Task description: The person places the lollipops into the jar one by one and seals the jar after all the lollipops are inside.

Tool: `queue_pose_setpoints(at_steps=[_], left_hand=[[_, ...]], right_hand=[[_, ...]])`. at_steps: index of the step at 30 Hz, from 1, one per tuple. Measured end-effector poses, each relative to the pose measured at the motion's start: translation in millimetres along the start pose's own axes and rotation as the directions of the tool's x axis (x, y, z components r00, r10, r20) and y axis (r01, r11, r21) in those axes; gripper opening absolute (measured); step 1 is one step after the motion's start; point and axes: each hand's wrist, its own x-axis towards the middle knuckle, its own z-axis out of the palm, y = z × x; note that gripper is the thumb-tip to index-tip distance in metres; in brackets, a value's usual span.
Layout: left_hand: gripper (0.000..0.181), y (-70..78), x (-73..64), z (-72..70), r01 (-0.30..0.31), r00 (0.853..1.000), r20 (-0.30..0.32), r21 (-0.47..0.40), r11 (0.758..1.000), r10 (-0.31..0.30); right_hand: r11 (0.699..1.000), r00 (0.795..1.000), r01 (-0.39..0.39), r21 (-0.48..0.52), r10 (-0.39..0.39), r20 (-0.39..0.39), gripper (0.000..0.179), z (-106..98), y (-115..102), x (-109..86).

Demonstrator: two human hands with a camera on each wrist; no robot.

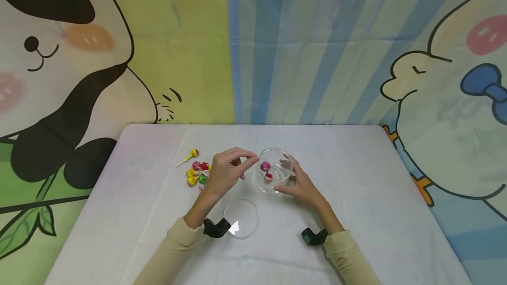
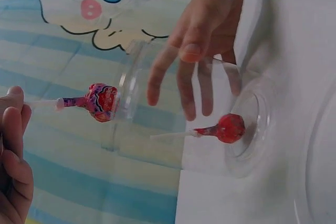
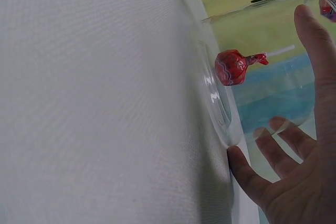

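Observation:
My left hand pinches the white stick of a pink-purple lollipop, its wrapped head pointing into the mouth of a clear jar. Around the jar's side curl the thumb and fingers of my right hand. The jar stands upright on the white table. Inside, near its bottom, a red lollipop rests head down with its stick up, and the right wrist view shows it through the wall too.
A round clear lid lies on the table in front of the jar. Left of my left hand is a pile of wrapped lollipops, partly hidden by that hand. One yellow lollipop lies apart behind the pile. A printed curtain hangs behind the table.

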Motion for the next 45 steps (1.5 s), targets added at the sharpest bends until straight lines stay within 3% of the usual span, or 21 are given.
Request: queue_pose_setpoints(at_steps=[3, 8, 16, 20, 24, 28, 40, 42, 45], left_hand=[[0.01, -8.0, 1.2, 13.5, -0.031, 0.999, 0.045, 0.058, 0.998, 0.028], [0.012, -20.4, 2.0, 29.7, -0.02, 0.996, 0.091, 0.208, 0.978, 0.001], [0.013, -25.4, 8.8, 35.4, 0.032, 0.993, 0.099, 0.297, 0.954, -0.064], [0.013, -19.6, 16.0, 37.5, 0.032, 0.981, 0.16, 0.435, 0.9, -0.113], [0.014, -9.8, 24.3, 40.7, 0.019, 0.95, 0.247, 0.565, 0.825, -0.191], [0.016, -4.6, 27.6, 43.0, 0.032, 0.925, 0.283, 0.604, 0.796, -0.253], [0.015, -2.7, 22.0, 43.6, 0.072, 0.917, 0.274, 0.6, 0.797, -0.289], [0.015, -3.3, 19.5, 42.6, 0.067, 0.926, 0.262, 0.593, 0.802, -0.271], [0.016, -2.1, 12.7, 36.6, 0.026, 0.959, 0.219, 0.56, 0.828, -0.179]], right_hand=[[1.0, 1.0, 0.017, -0.001, -0.017, -0.001, 0.097, 0.0, 0.5, -0.3], [0.999, 0.999, 0.042, -0.003, -0.042, -0.004, 0.096, 1.0, 1.6, 0.5], [0.999, 0.999, 0.044, -0.01, -0.044, -0.006, 0.095, 0.7, 1.0, 2.1], [0.999, 0.999, 0.049, -0.003, -0.049, -0.008, 0.096, -1.6, 1.0, 2.4], [0.998, 0.998, 0.061, 0.004, -0.061, -0.01, 0.096, -3.4, 0.6, 2.7], [0.998, 0.998, 0.055, 0.011, -0.055, -0.004, 0.096, -3.3, -0.3, 3.1], [0.999, 0.999, 0.048, 0.01, -0.048, 0.008, 0.096, -1.2, 3.6, 1.6], [0.999, 0.999, 0.052, 0.004, -0.052, 0.007, 0.096, -0.3, 5.7, 2.3], [0.998, 0.998, 0.056, 0.001, -0.056, 0.0, 0.099, 3.2, 20.6, 6.0]])
